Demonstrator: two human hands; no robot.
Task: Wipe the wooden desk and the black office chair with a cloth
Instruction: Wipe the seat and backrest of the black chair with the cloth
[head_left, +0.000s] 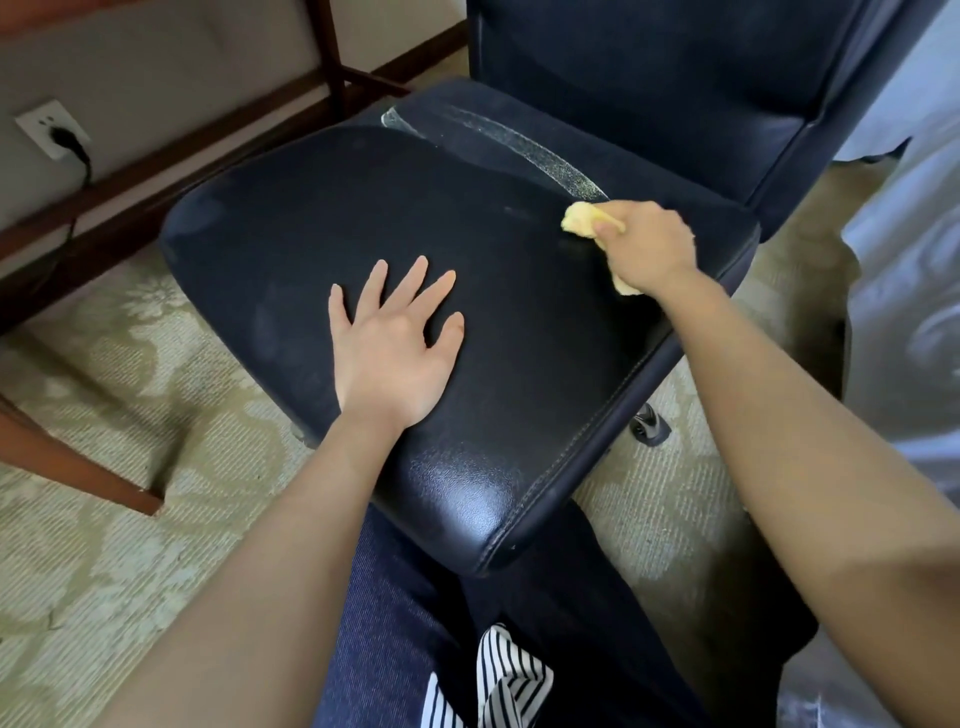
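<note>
Left hand (395, 343): I see it lying flat on the chair seat (519, 415), palm down, fingers (415, 280) straight and spread, holding nothing.
Right hand (647, 244): fingers curled round the cloth (584, 218), gripping it and pressing it onto the seat near the far right edge.
Cloth: yellow, bunched; one end sticks out left of my fist, another bit shows under the wrist.
Chair: black, seat facing me, backrest (675, 67) upright behind it. A pale dusty streak (524, 143) runs along the rear of the seat and ends just beside the cloth.
Bench: only its wooden legs and rails (332, 57) show, at the left and top left, near the chair but apart from it.
Caster (647, 421): under the seat's right side, I think; it is partly hidden.
Wall socket (49, 135): top left, a black plug in it, cable hanging down.
Floor: patterned carpet (130, 519) under everything.
</note>
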